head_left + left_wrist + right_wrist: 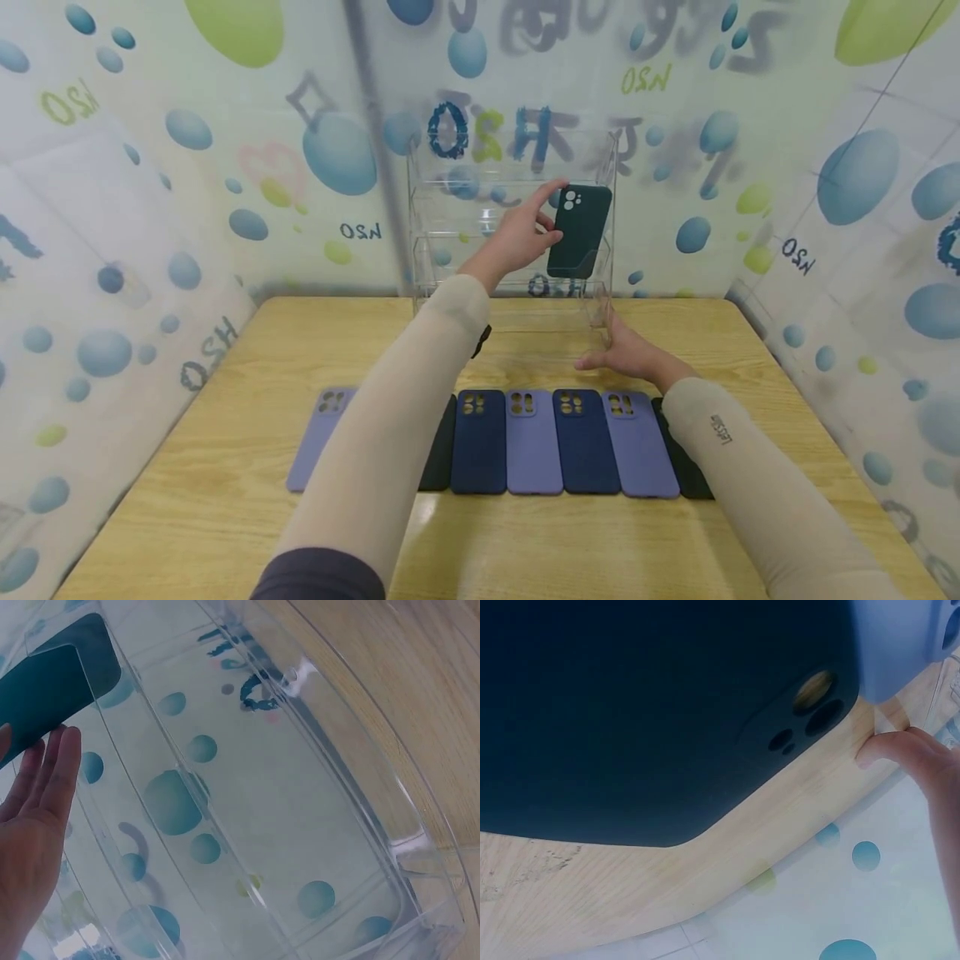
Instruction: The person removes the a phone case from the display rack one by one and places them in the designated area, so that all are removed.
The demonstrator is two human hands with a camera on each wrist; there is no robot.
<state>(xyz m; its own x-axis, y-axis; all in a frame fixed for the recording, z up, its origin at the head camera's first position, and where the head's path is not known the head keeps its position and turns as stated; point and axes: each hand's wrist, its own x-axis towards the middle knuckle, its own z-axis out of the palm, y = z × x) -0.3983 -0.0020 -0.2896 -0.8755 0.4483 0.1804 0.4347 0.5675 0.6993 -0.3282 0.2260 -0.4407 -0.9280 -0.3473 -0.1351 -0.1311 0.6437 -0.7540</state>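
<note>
A dark green phone case (581,233) leans at the right end of a clear acrylic display rack (480,321), its bottom edge behind a transparent lip. My left hand (521,233) holds the case by its left side, index finger at the top corner and thumb lower down. In the left wrist view, the fingers of that hand lie along the case's edge. Low at the rack's right front corner, my right hand (633,350) grips the side, thumb pointing left; some of its fingertips are hard to make out.
A row of phone cases lies across the wooden table (225,433): navy (480,442), purple (534,442) and dark ones (630,712). My left forearm hides part of the row, and the right sleeve overlaps its right end. A patterned wall sheet (330,75) stands behind the rack.
</note>
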